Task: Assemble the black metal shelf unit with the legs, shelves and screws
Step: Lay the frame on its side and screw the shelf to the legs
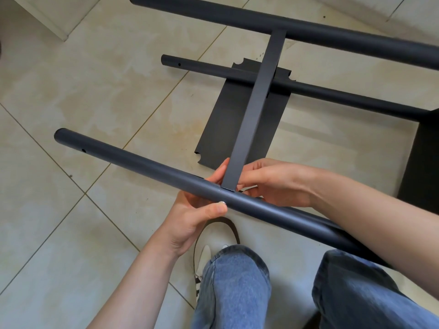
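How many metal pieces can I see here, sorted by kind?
Round legs: 3 – near, middle, far
Flat shelves lying on the floor: 1
Shelves seen edge-on between the near and far legs: 1
Total: 5

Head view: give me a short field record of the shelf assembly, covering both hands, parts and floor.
left hand: left hand grips the near leg tube, thumb on a screw head
right hand: right hand holds the shelf edge at the tube joint
far leg tube: far leg tube joined to the shelf
on floor: loose tube lying across a flat shelf panel
surface: tiled floor
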The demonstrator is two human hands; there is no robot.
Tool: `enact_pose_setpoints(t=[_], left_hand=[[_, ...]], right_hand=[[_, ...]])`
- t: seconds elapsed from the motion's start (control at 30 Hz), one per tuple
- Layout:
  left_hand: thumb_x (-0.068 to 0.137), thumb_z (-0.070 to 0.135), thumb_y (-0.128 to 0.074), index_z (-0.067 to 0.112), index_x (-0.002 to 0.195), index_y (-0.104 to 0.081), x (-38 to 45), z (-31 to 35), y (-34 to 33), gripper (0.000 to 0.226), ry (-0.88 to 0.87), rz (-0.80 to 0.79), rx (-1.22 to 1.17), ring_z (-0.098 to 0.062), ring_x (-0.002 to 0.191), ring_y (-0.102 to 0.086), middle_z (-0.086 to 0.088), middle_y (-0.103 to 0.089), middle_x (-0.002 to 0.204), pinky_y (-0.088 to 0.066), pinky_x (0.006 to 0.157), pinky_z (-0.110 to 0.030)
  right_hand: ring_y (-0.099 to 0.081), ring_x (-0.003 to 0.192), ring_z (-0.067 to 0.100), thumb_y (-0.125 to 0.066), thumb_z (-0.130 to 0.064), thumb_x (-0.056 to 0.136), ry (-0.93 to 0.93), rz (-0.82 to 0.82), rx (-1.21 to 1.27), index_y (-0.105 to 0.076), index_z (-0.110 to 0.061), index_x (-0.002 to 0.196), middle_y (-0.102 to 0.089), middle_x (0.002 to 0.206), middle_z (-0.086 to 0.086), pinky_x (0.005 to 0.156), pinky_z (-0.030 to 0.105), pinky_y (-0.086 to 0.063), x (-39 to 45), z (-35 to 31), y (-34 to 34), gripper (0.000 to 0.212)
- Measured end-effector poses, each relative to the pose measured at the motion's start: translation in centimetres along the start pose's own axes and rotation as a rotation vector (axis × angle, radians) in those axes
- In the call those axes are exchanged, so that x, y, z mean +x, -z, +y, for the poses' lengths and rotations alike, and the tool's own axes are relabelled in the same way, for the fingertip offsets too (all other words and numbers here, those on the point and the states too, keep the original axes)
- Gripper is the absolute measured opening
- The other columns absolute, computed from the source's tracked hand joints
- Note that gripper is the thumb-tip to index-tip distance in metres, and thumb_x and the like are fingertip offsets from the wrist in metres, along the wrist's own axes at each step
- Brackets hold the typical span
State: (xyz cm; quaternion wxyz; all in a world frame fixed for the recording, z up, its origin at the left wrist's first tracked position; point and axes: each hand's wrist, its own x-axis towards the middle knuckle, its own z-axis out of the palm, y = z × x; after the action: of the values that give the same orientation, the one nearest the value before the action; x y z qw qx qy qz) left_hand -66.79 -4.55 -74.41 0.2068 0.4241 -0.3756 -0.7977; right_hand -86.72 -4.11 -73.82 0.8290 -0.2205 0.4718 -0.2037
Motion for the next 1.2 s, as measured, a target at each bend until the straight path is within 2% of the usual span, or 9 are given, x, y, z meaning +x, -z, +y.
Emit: enact_pose_setpoints(t=[0.13, 0.3, 0.43, 0.57, 0.73, 0.87, 0.93, 1.1, 1.2], left_hand=[[0.059, 0.03, -0.095, 0.036, 0.127, -0.068, 0.0, 0.2, -0.3, 0.074, -0.011, -0.028, 0.007, -0.018, 0.114, -0.068, -0.004, -0.075, 0.116, -0.051, 0.093, -0.022], [0.057, 0.034, -0.096, 0.04, 0.121, -0.071, -0.2, 0.4, -0.4, 0.069, -0.014, -0.029, -0.001, -0.012, 0.11, -0.069, 0.001, -0.076, 0.112, -0.052, 0.09, -0.019], [0.057, 0.028, -0.095, 0.041, 0.12, -0.071, -0.1, 0.3, -0.4, 0.069, -0.018, -0.022, 0.006, -0.013, 0.109, -0.07, 0.001, -0.076, 0.11, -0.052, 0.089, -0.019], [0.057, 0.035, -0.095, 0.038, 0.122, -0.071, -0.2, 0.4, -0.4, 0.069, -0.017, -0.026, -0.001, -0.013, 0.11, -0.069, 0.001, -0.076, 0.112, -0.052, 0.09, -0.019], [0.058, 0.035, -0.095, 0.041, 0.121, -0.071, -0.2, 0.4, -0.5, 0.068, -0.013, -0.021, 0.022, -0.011, 0.11, -0.069, 0.002, -0.076, 0.112, -0.052, 0.09, -0.018], [0.053, 0.038, -0.097, 0.042, 0.12, -0.072, -0.1, 0.3, -0.4, 0.071, -0.011, -0.016, 0.019, -0.014, 0.108, -0.07, 0.0, -0.076, 0.108, -0.052, 0.089, -0.02], [0.055, 0.033, -0.097, 0.041, 0.121, -0.071, -0.2, 0.3, -0.3, 0.071, -0.014, -0.021, 0.014, -0.015, 0.109, -0.07, -0.001, -0.076, 0.109, -0.052, 0.089, -0.02], [0.061, 0.014, -0.083, 0.042, 0.117, -0.073, -0.2, 0.3, -0.4, 0.063, -0.021, -0.015, 0.02, -0.011, 0.108, -0.07, 0.002, -0.076, 0.11, -0.052, 0.088, -0.018], [0.057, 0.029, -0.095, 0.041, 0.12, -0.072, -0.2, 0.4, -0.5, 0.068, -0.028, -0.031, 0.01, -0.012, 0.11, -0.069, 0.001, -0.076, 0.112, -0.052, 0.09, -0.018]], right_hand=[[-0.059, 0.069, 0.014, -0.069, -0.024, 0.077, -0.019, -0.03, 0.021, -0.074, -0.019, 0.062, -0.066, 0.073, 0.0, 0.073, 0.028, -0.048, -0.5, -0.4, 0.3, 0.017], [-0.06, 0.072, 0.016, -0.062, -0.015, 0.091, -0.028, -0.031, 0.013, -0.077, -0.016, 0.072, -0.066, 0.073, 0.002, 0.077, 0.03, -0.048, -0.5, -0.1, 0.7, 0.025], [-0.058, 0.086, 0.021, -0.07, -0.022, 0.085, -0.004, -0.021, -0.017, -0.078, -0.019, 0.077, -0.065, 0.09, 0.007, 0.086, 0.033, -0.046, -0.3, -0.1, 0.0, 0.012], [-0.059, 0.071, 0.014, -0.063, -0.014, 0.091, 0.0, -0.031, 0.012, -0.076, -0.017, 0.069, -0.066, 0.08, 0.004, 0.077, 0.03, -0.047, -0.6, -0.4, 0.5, 0.026], [-0.058, 0.069, 0.014, -0.064, -0.017, 0.091, -0.014, -0.02, -0.006, -0.077, -0.014, 0.073, -0.065, 0.074, 0.004, 0.074, 0.029, -0.048, -0.6, -0.3, 0.8, 0.022], [-0.057, 0.071, 0.015, -0.074, -0.036, 0.067, -0.008, -0.015, -0.032, -0.076, -0.02, 0.064, -0.064, 0.073, 0.001, 0.074, 0.027, -0.047, -0.5, -0.4, -0.2, 0.016], [-0.057, 0.072, 0.014, -0.072, -0.038, 0.063, 0.004, -0.028, -0.031, -0.076, -0.022, 0.062, -0.065, 0.075, 0.0, 0.075, 0.027, -0.047, -0.6, -0.5, -0.3, 0.016], [-0.06, 0.069, 0.015, -0.066, -0.016, 0.085, -0.023, -0.051, 0.019, -0.076, -0.014, 0.074, -0.067, 0.075, 0.003, 0.076, 0.03, -0.049, -0.8, -0.6, 0.7, 0.014], [-0.058, 0.067, 0.014, -0.061, -0.013, 0.093, -0.028, -0.022, -0.008, -0.076, -0.016, 0.067, -0.065, 0.07, 0.002, 0.069, 0.027, -0.049, -0.6, -0.4, 0.6, 0.031]])
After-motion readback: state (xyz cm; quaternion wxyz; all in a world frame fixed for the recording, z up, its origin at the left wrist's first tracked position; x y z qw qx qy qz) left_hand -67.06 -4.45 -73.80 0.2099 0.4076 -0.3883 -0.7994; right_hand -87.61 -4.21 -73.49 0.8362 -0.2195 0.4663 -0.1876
